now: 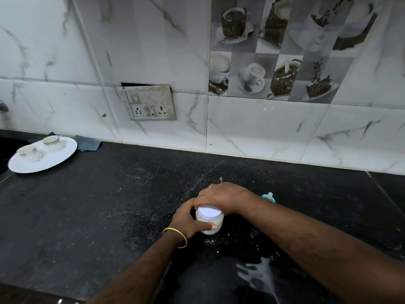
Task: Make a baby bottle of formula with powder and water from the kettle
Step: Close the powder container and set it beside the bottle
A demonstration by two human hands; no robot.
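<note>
Where we are: we think we are at the powder part, opening or closing the jar; we cannot tell which.
Powder jar (209, 222): it stands on the black counter (105, 207), close in front of us, with white powder inside and its pale lid (210, 212) on top.
Left hand (190, 218): it is wrapped around the side of the jar, with the thumb across the front.
Right hand (221, 197): its fingers are curled over the far edge of the lid, gripping it.
Bottle part: we see a blue teat top (269, 197) peeking out just behind the right arm; the rest is hidden.
Mess: a white spill (260, 276) lies on the counter near us, with small white specks by the jar.
Left to do: we see no kettle and no full bottle, so we guess the water and the mixing may not be finished.
Count: one jar, one lid, one blue teat top, two cups (52, 143) on one white plate (65, 157), one blue-grey cloth (88, 144), one switch board (150, 103), one gold bangle (178, 235).
</note>
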